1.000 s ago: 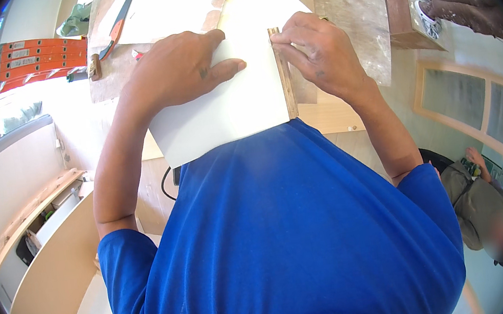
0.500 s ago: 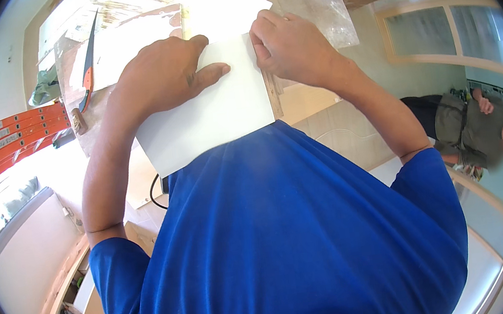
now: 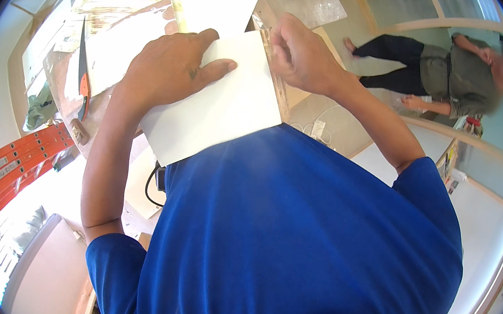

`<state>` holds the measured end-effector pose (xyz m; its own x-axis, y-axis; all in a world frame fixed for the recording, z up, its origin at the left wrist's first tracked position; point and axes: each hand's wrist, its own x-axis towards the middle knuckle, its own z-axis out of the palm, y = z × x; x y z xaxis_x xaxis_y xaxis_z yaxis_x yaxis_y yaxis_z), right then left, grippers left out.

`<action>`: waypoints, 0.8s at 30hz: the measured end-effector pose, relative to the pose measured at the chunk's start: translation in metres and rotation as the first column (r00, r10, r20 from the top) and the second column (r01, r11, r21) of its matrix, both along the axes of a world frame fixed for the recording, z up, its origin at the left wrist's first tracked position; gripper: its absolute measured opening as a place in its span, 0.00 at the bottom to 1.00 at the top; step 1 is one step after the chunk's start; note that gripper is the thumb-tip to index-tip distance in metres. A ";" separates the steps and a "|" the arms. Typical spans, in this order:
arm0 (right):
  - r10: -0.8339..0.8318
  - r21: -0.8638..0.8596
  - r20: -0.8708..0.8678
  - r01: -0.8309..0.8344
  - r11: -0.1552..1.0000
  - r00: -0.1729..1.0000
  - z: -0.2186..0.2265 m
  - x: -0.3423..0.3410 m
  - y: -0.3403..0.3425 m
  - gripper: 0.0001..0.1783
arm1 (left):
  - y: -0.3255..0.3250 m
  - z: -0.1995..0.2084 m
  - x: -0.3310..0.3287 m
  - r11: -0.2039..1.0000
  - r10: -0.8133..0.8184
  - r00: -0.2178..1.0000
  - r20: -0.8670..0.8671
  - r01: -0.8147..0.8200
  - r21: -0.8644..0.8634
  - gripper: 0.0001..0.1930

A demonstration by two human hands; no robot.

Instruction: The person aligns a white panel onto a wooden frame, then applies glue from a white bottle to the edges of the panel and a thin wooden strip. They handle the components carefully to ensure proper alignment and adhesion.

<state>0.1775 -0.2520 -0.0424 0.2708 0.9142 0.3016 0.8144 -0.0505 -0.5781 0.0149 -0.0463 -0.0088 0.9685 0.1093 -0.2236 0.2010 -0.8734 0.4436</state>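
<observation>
A white rectangular sheet or panel (image 3: 216,117) lies at the near side of the worktable, its lower edge against my blue shirt. Spread over its upper left part is my left hand (image 3: 176,69), thumb stretched out on the white surface and fingers apart from it. My right hand (image 3: 303,52) is closed, with curled fingers just beside the panel's right edge, along a bare wooden strip (image 3: 277,86). Whatever may be inside those fingers is hidden. Beyond my left hand, a saw (image 3: 84,80) with a dark blade and orange-black handle lies on the table.
Another white sheet (image 3: 221,2) lies on the far side. A small wooden block (image 3: 80,132) sits at the left table edge, near a green bag (image 3: 41,108) and an orange ladder (image 3: 25,159). A person (image 3: 449,69) is at the right. A white cable (image 3: 319,125) runs below the table.
My right hand has moved slightly right and turned, from pinching at the panel's upper right edge to curled beside it. My left hand stays on the panel. The other person shows more fully.
</observation>
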 end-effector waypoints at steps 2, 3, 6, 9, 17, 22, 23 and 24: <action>-0.089 -0.004 -0.155 0.090 0.996 0.984 -0.012 -0.009 -0.003 0.08 | 0.002 -0.012 -0.004 0.999 -0.044 0.987 0.152 0.042 0.015 0.27; -0.110 0.007 -0.201 0.114 0.994 0.973 -0.016 -0.012 -0.002 0.08 | 0.004 -0.015 -0.004 0.998 -0.060 0.977 0.203 0.065 -0.019 0.26; -0.199 -0.041 -0.302 0.196 0.980 0.932 -0.014 -0.019 0.000 0.08 | 0.001 -0.017 -0.002 0.990 -0.097 0.950 0.298 0.124 -0.072 0.23; -0.229 -0.013 -0.240 0.233 0.972 0.943 -0.011 -0.023 0.004 0.08 | -0.009 -0.008 0.006 0.989 -0.121 0.942 0.313 0.142 -0.045 0.19; -0.271 0.045 -0.159 0.281 0.959 0.949 0.000 -0.028 0.015 0.08 | -0.028 -0.018 0.030 0.972 0.044 0.904 0.425 0.060 -0.228 0.12; -0.274 0.097 -0.148 0.290 0.952 0.950 -0.007 -0.028 0.016 0.08 | -0.027 -0.020 0.039 0.938 0.138 0.866 0.480 0.042 -0.345 0.07; -0.269 0.098 -0.166 0.287 0.953 0.949 -0.008 -0.028 0.015 0.09 | -0.030 -0.020 0.040 0.941 0.147 0.860 0.489 0.032 -0.338 0.06; -0.269 0.102 -0.185 0.290 0.952 0.945 -0.008 -0.028 0.013 0.10 | -0.031 -0.020 0.040 0.944 0.149 0.854 0.499 0.027 -0.328 0.06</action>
<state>0.1492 -0.2390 -0.0506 0.5664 0.7519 0.3375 0.6690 -0.1803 -0.7210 0.0547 -0.0776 -0.0289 0.9460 0.1817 0.2683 -0.0831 -0.6644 0.7428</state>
